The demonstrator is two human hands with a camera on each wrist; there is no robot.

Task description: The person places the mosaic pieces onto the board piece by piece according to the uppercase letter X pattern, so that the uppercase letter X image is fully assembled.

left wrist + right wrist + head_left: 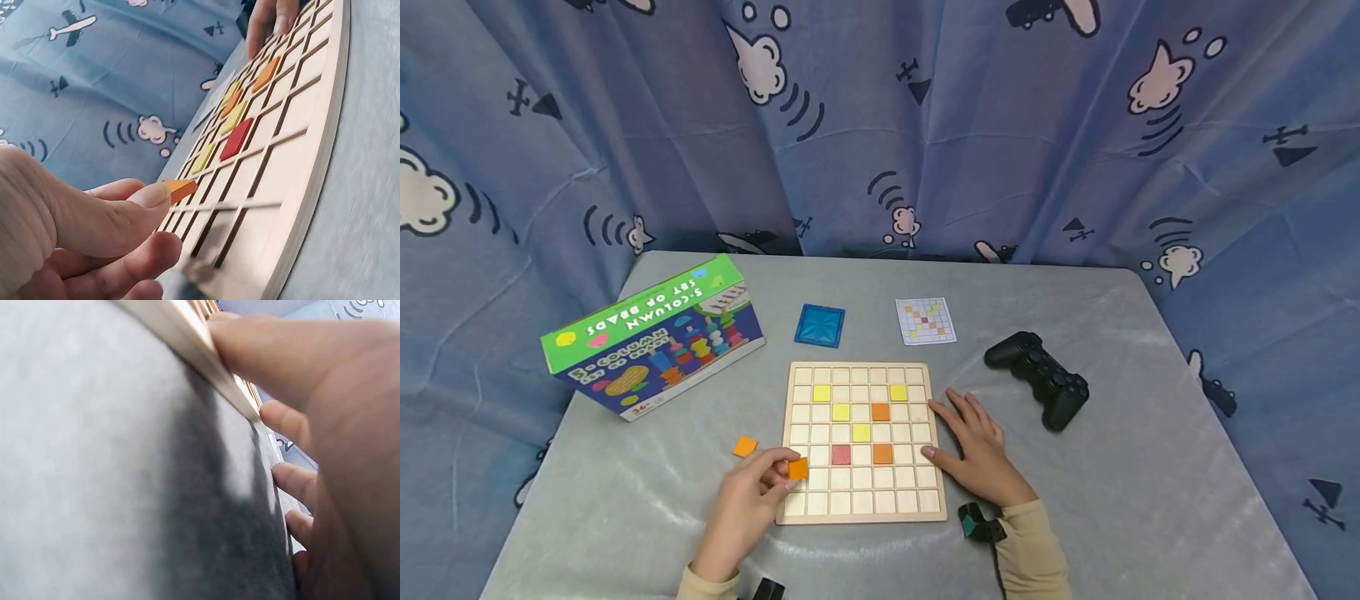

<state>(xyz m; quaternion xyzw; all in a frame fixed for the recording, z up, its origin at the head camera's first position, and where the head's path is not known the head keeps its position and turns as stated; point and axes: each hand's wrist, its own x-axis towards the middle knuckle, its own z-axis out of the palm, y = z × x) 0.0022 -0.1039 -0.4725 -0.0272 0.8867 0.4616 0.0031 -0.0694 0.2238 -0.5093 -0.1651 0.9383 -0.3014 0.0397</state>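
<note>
My left hand [741, 504] pinches an orange square tile [797, 468] between thumb and fingers, at the left edge of the wooden grid board [861, 515]. In the left wrist view, that tile is held tilted above the board's cells. Several yellow tiles [861, 432], two orange ones [882, 454] and a red tile [841, 454] sit in cells of the board. A loose orange tile [745, 447] lies on the table, left of the board and near the left hand. My right hand [981, 454] rests with fingers spread at the board's right edge, thumb touching the frame.
A green and blue box [662, 342] stands at the back left. Behind the board lie a blue tray [820, 326] and a pattern card [926, 322]. A black game controller [1037, 379] lies to the right. A patterned curtain [865, 125] hangs behind the table.
</note>
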